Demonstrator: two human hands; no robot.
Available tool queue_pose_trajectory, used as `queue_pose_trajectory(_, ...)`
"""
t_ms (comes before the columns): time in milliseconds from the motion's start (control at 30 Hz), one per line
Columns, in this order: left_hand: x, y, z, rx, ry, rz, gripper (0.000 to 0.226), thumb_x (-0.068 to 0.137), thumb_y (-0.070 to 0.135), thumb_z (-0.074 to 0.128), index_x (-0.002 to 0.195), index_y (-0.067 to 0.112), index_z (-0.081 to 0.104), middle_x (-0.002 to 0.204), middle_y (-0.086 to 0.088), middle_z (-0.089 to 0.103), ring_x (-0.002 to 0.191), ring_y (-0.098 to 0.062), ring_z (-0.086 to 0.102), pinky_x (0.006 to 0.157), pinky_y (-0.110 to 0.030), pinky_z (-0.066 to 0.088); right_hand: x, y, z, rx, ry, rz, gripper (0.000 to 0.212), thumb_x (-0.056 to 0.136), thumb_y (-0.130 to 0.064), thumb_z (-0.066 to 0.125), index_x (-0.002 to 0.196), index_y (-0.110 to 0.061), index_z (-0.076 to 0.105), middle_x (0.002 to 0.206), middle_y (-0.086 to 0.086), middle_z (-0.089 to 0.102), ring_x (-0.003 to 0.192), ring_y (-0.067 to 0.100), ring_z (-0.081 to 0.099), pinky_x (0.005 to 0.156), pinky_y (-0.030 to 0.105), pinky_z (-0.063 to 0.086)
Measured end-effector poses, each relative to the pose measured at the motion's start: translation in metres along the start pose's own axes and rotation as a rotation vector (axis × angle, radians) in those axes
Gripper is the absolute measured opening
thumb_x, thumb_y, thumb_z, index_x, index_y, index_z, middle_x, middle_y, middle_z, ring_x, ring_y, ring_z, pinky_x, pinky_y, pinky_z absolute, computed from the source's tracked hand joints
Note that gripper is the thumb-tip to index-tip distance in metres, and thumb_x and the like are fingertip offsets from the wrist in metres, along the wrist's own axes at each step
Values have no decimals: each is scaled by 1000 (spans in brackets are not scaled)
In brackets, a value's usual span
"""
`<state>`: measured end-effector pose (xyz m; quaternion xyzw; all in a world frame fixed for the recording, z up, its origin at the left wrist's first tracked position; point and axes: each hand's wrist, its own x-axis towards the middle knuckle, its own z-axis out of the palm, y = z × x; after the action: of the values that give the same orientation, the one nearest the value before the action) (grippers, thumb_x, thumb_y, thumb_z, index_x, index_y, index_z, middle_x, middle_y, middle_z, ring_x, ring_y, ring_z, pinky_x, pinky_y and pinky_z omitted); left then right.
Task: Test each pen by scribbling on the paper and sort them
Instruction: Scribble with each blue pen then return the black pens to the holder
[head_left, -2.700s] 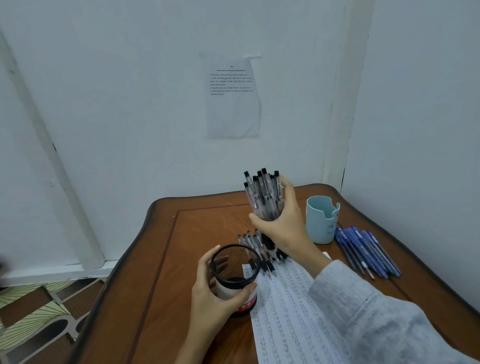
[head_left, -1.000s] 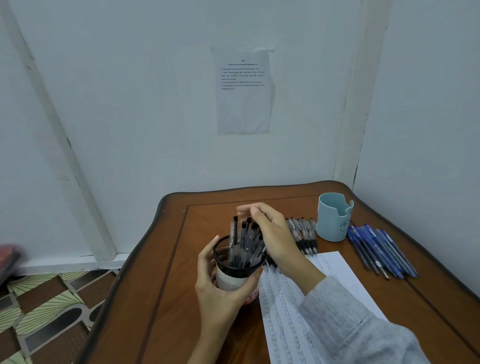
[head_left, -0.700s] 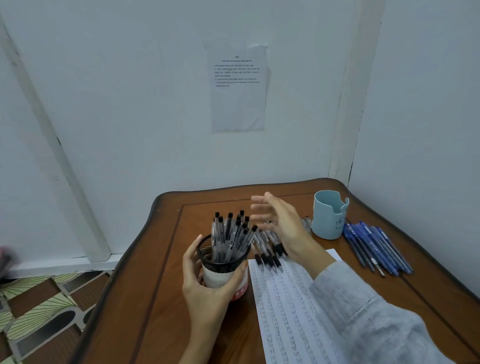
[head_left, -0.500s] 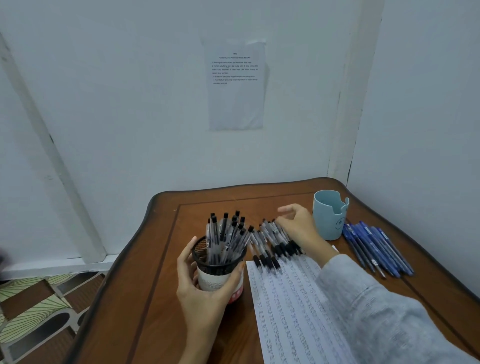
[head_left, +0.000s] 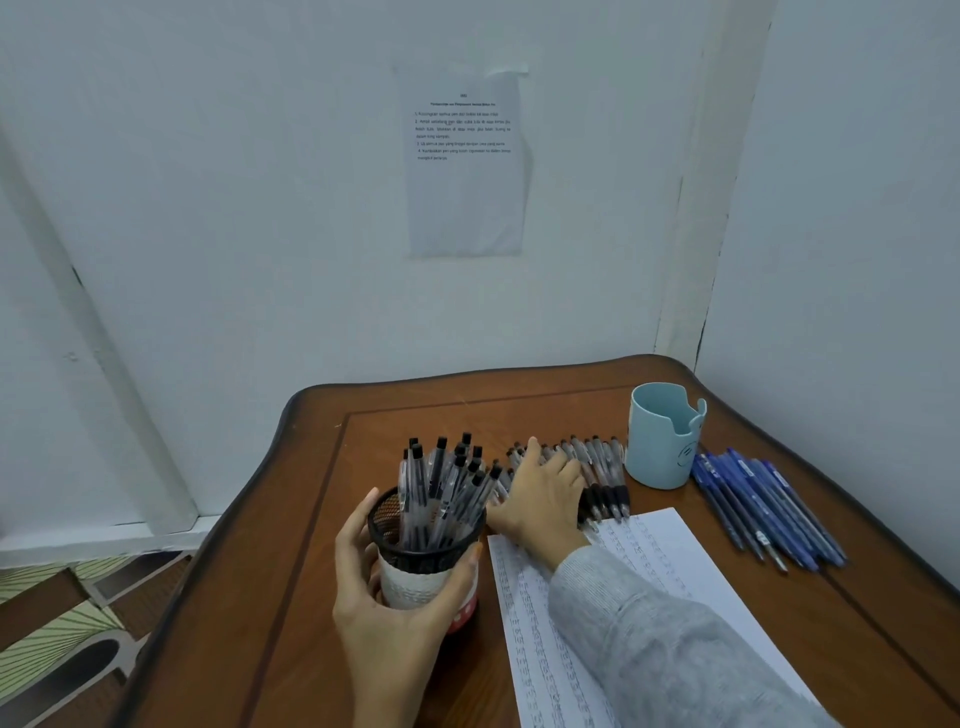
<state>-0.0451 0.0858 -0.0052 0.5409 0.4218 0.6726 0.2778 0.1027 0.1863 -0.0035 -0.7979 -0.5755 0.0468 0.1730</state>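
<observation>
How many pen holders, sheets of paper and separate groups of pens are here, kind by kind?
Pen holders: 2 (black mesh holder, light blue cup)
Sheets of paper: 2 (lined sheet, printed notice)
Groups of pens: 3 (black pens in the holder, row of black pens, blue pens)
Total: 7

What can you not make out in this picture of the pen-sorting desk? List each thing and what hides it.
Head view:
White printed wall sheet: text too small to read.
Row of clear black-tipped pens: middle covered by the right hand.
Scribbled white paper: near end hidden by the grey sleeve and cut off by the bottom edge.
</observation>
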Motion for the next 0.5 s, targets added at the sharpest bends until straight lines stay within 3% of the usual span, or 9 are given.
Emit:
queue_pose_trajectory(100, 1, -1, 0, 6, -4, -1, 93, 47, 27, 89, 130, 40, 48, 114, 24, 58, 108, 2, 58, 86, -22, 50, 5, -4, -1, -70, 0, 43, 100, 75, -51, 60, 149, -6, 13, 135, 24, 36, 123, 38, 35, 105, 44, 30)
queue_pose_trajectory(233, 1, -1, 0, -6, 7, 0, 92, 46, 30, 87, 129, 38, 49, 112, 28, 58, 107, 4, 58, 83, -9, 48, 12, -3, -10, -85, -2, 81, 97, 74, -44, 65, 148, -7, 14, 136, 23, 35, 123, 38, 36, 101, 45, 32)
queue_pose_trajectory(500, 2, -1, 0, -5, 3, -3, 92, 46, 32, 87, 129, 38, 48, 111, 33, 56, 108, 6, 56, 83, -9, 48, 15, -3, -10, -29, -69, 45, 80, 80, -25, 64, 145, -5, 20, 134, 26, 32, 123, 40, 35, 103, 38, 34)
